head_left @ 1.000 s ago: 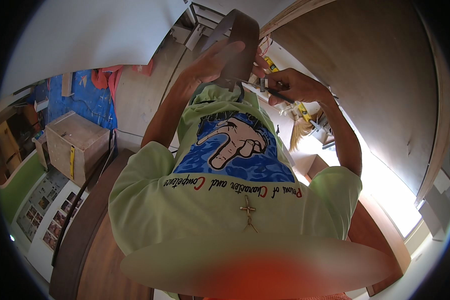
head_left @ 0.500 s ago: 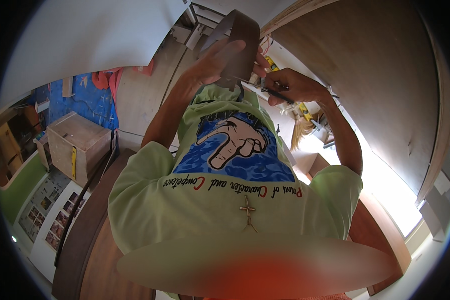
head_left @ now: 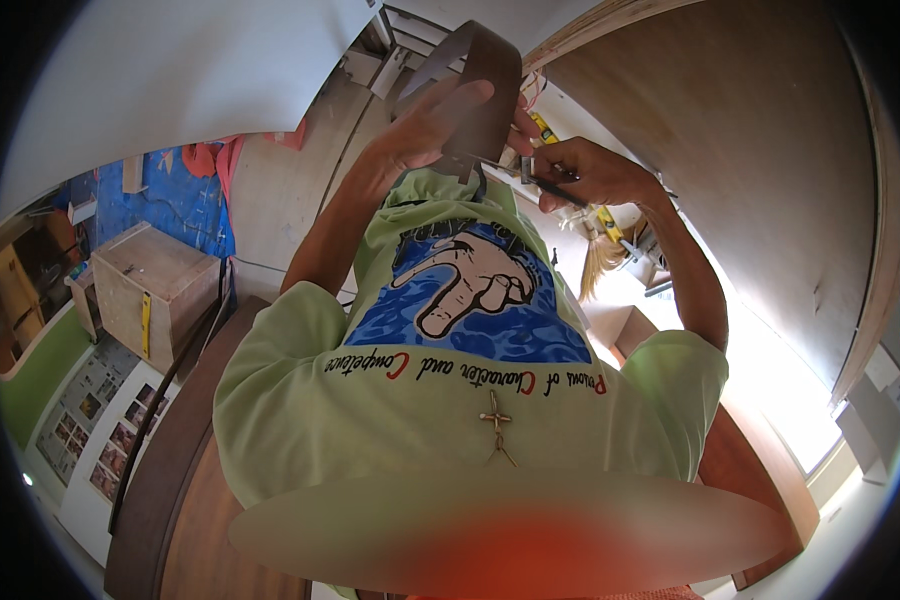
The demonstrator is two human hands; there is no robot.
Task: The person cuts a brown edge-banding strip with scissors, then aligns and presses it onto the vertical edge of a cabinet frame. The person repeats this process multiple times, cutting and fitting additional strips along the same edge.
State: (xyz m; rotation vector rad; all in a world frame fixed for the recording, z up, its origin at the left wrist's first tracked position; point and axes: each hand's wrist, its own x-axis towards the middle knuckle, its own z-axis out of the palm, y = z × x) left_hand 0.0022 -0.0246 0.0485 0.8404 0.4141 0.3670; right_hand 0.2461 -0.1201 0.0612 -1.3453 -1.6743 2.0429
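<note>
A wide brown strip curled into a loop [head_left: 492,85], like edge banding, stands up in front of my chest. My left hand [head_left: 432,122] is closed on its lower part, the thumb across the near face and fingertips showing past the right side. In my right hand [head_left: 595,172], closed, is a slim dark-handled cutter knife [head_left: 558,190]. Its thin metal end points left and meets or nearly meets the strip's lower edge; actual contact cannot be made out. The bottom end of the strip is partly hidden by my left hand and the green shirt [head_left: 300,390].
A large brown wooden panel [head_left: 730,130] rises at the right, and a pale panel [head_left: 190,70] covers the upper left. A wooden box [head_left: 160,280] stands left on a blue sheet [head_left: 195,200]. Yellow tools and a straw brush [head_left: 600,262] lie beyond my right forearm.
</note>
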